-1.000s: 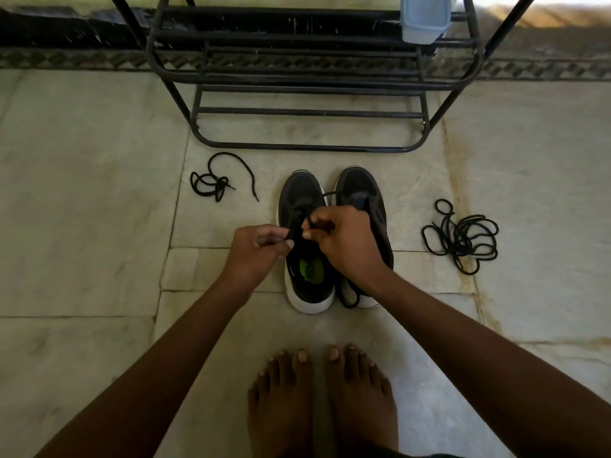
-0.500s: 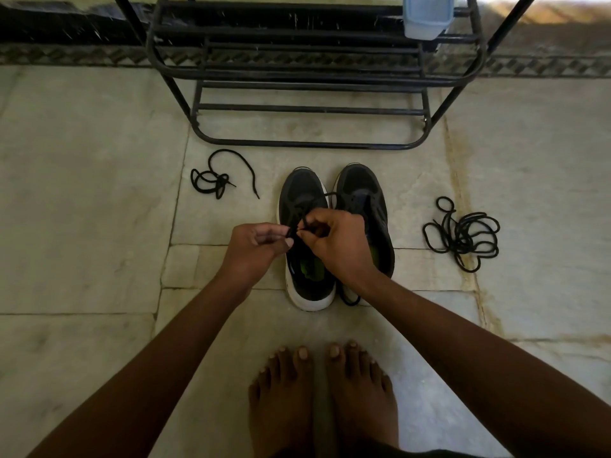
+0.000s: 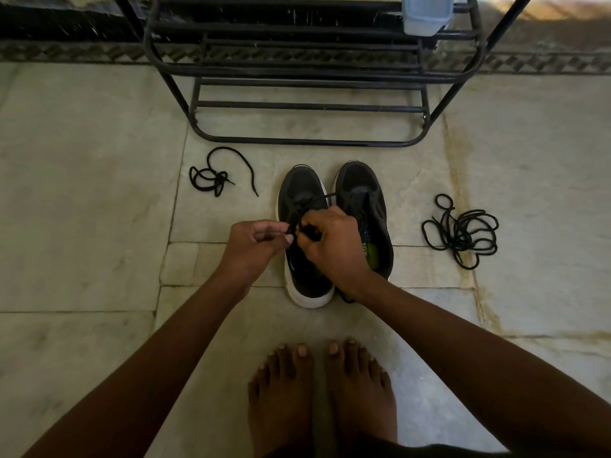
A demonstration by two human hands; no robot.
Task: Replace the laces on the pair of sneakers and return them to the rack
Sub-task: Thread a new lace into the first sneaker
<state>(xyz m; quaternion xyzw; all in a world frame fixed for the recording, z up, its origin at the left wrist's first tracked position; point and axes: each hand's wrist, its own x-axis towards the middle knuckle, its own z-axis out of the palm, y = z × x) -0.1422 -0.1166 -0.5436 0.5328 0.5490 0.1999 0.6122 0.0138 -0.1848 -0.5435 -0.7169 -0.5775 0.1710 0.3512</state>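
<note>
A pair of black mesh sneakers with white soles sits side by side on the pale stone floor (image 3: pixel 82 200), toes pointing at the black metal-tube shoe rack (image 3: pixel 307 142), with a narrow strip of bare floor between toe caps and the rack's bottom rail. Over the left sneaker (image 3: pixel 299 193), the left hand (image 3: pixel 254 246) and right hand (image 3: pixel 334 246) meet, each pinching the black lace (image 3: pixel 327 196) threaded in that shoe; the fingers are curled, though the exact grip point is hard to make out in the dim light. The right sneaker (image 3: pixel 363 190) lies partly under the right wrist.

Left of the sneakers, apart from them, lies a short tangled black lace (image 3: pixel 215 176); to their right, farther off, a larger coil of black lace (image 3: pixel 463 233). Open floor spreads on both sides beyond these. Two bare feet (image 3: pixel 320 391) stand on the near side of the sneakers. A pale blue plastic container (image 3: pixel 426 11) sits on the rack's upper right.

Compared with half a second ago, the hands sit slightly nearer the toes and closer together; the laces and shoes are unmoved.
</note>
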